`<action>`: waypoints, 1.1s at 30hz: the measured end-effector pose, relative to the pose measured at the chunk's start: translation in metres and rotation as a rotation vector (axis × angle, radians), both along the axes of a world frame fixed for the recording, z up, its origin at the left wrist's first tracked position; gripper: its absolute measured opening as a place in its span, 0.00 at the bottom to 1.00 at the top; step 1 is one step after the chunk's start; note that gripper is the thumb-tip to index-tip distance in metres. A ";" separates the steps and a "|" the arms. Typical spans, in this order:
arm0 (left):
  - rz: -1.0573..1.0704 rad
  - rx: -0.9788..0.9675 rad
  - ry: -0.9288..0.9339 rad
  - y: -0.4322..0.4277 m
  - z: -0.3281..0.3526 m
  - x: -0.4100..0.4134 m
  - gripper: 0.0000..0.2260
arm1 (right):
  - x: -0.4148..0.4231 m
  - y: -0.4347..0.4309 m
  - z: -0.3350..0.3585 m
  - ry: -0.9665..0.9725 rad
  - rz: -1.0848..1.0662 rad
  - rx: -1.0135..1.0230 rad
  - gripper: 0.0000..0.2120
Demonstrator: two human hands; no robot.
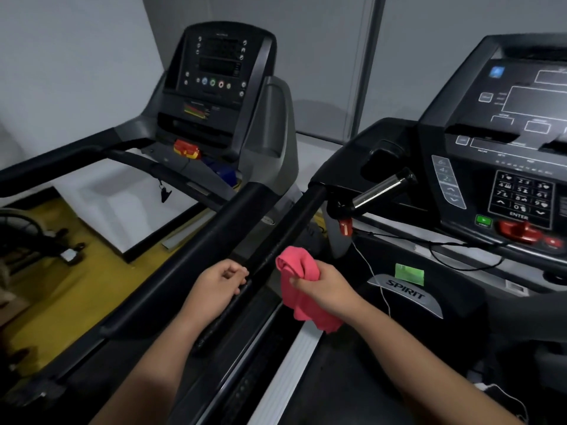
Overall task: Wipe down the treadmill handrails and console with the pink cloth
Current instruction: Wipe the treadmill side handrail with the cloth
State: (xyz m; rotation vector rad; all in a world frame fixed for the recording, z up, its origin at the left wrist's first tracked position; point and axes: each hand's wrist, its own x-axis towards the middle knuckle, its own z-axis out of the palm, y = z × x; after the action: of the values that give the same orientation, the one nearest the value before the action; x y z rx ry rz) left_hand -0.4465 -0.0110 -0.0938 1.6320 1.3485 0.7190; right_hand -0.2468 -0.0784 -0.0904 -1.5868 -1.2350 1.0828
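Note:
A bunched pink cloth (299,286) hangs from my right hand (328,289), which grips it just right of the black left handrail (285,231) of the Spirit treadmill. My left hand (219,283) rests on that same handrail lower down, fingers curled over its top. The treadmill's console (503,154) with keypad and red stop button fills the right side, and a chrome pulse grip (383,188) sticks out below it.
A second treadmill with its own console (219,72) and handrail (196,250) stands to the left, its rail running close beside mine. A green sticker (409,273) and thin cords lie on the Spirit's motor cover. Yellow floor and a fan (21,225) show at far left.

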 end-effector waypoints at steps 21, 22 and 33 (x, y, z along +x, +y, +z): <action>-0.301 -0.632 -0.089 0.059 -0.058 -0.037 0.33 | -0.078 0.024 -0.019 -0.069 -0.335 0.089 0.05; -0.281 -0.683 -0.132 0.059 -0.061 -0.035 0.27 | -0.082 0.027 -0.022 -0.105 -0.346 0.099 0.08; -0.245 -0.767 -0.265 0.063 -0.076 -0.036 0.22 | -0.132 0.014 -0.020 -0.458 -0.366 0.042 0.18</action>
State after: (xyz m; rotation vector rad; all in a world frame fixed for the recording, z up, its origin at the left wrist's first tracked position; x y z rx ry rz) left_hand -0.4828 0.0523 -0.1698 1.0121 1.0238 0.2056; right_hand -0.3786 -0.0642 -0.1103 -1.9995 -1.1748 0.4726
